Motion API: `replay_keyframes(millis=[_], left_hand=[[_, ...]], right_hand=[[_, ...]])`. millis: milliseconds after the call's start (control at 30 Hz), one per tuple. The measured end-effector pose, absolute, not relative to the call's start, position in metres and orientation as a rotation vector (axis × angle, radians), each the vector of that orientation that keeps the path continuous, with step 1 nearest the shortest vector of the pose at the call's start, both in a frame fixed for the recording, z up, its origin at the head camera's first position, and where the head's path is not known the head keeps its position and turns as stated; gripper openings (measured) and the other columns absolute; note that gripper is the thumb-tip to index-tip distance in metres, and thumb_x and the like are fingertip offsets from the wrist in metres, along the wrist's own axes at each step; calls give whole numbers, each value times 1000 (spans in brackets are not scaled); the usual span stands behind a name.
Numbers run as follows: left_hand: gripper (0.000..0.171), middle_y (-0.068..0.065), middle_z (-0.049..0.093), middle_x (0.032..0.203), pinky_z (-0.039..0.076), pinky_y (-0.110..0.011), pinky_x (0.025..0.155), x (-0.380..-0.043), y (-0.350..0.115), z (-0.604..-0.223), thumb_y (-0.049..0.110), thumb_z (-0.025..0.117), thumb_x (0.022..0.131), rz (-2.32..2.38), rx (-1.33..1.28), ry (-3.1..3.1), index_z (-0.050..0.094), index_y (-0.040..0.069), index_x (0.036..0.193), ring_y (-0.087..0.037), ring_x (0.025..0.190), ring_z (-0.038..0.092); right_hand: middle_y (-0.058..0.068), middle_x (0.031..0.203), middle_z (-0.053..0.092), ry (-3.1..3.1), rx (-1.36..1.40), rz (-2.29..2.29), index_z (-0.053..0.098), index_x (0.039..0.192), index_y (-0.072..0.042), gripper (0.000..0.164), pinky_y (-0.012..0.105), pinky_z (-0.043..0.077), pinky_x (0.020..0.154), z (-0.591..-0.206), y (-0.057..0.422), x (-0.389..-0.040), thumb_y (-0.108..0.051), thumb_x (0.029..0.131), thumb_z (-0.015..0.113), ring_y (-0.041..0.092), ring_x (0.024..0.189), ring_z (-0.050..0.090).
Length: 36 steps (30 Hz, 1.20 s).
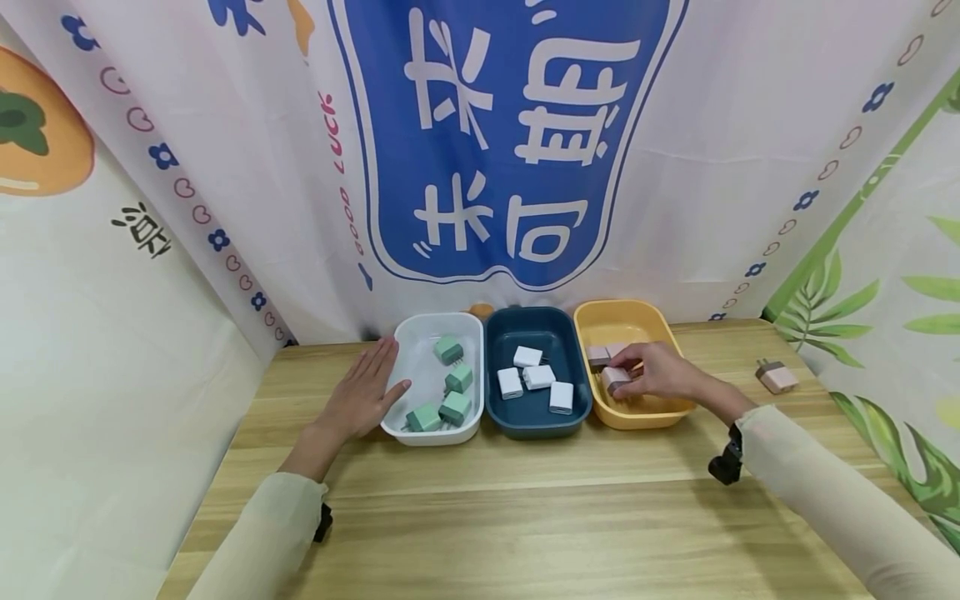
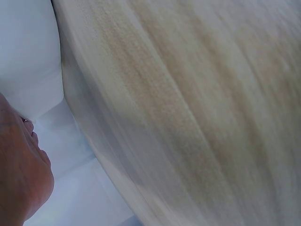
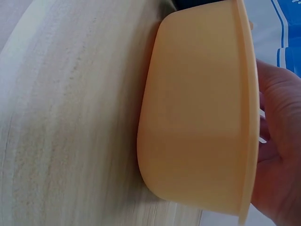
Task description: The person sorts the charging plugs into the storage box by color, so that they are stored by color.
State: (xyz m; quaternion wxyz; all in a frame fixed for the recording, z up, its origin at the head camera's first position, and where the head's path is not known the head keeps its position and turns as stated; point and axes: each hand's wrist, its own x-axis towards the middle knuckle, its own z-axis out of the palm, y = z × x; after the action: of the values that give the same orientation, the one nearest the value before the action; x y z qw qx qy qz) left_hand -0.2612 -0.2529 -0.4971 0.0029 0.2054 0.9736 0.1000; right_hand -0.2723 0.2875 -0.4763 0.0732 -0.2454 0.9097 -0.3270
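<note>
My right hand (image 1: 660,371) reaches into the yellow bin (image 1: 675,408) and pinches a pink-and-brown plug charger (image 1: 615,379) between thumb and fingers. Other pink chargers (image 1: 597,356) lie just beyond those fingers. In the right wrist view the yellow bin's outer wall (image 3: 197,108) hides the charger, with the hand (image 3: 282,141) behind its rim. At the left, my left hand (image 1: 362,390) lies with straight fingers along the outer left side of the white bin (image 1: 408,367), its thumb over the rim. Several green chargers (image 1: 459,377) are in that bin.
Between the two bins stands a dark blue bin (image 1: 536,429) with several white chargers (image 1: 538,377). One more pink charger (image 1: 777,377) lies on the wooden table (image 1: 510,517) at the far right. A printed curtain (image 1: 300,250) hangs behind the table's back edge.
</note>
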Motion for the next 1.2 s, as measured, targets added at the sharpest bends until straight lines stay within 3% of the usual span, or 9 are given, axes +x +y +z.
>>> replay_keyframes(millis=[300, 567, 900, 1200], left_hand=[[84, -18, 4, 178, 5, -53, 133, -260, -252, -497, 57, 31, 112, 313, 649, 3059, 5, 1, 169, -36, 165, 3], [84, -17, 3, 178, 4, -53, 133, -260, -252, -496, 56, 31, 112, 317, 644, 3051, 4, 1, 169, -36, 165, 1], [85, -16, 2, 178, 2, -51, 134, -260, -252, -495, 58, 30, 112, 315, 640, 3047, 3, 1, 169, -32, 165, -3], [84, -16, 2, 178, 3, -52, 134, -261, -252, -495, 57, 31, 112, 313, 647, 3046, 3, 1, 169, -32, 165, -3]], right_hand=[[8, 108, 75, 2762, -724, -939, 78, 116, -3, 46, 34, 62, 84, -477, 283, -271, -27, 80, 95, 22, 96, 69], [14, 108, 77, 2771, -745, -1040, 77, 117, 2, 43, 48, 63, 88, -472, 284, -269, -19, 82, 94, 29, 97, 73], [13, 111, 77, 2781, -821, -1050, 77, 117, -2, 37, 55, 59, 97, -465, 292, -265, -14, 84, 92, 34, 104, 72], [12, 120, 76, 2798, -869, -1013, 77, 121, -5, 39, 58, 57, 100, -456, 304, -261, -19, 87, 90, 37, 112, 70]])
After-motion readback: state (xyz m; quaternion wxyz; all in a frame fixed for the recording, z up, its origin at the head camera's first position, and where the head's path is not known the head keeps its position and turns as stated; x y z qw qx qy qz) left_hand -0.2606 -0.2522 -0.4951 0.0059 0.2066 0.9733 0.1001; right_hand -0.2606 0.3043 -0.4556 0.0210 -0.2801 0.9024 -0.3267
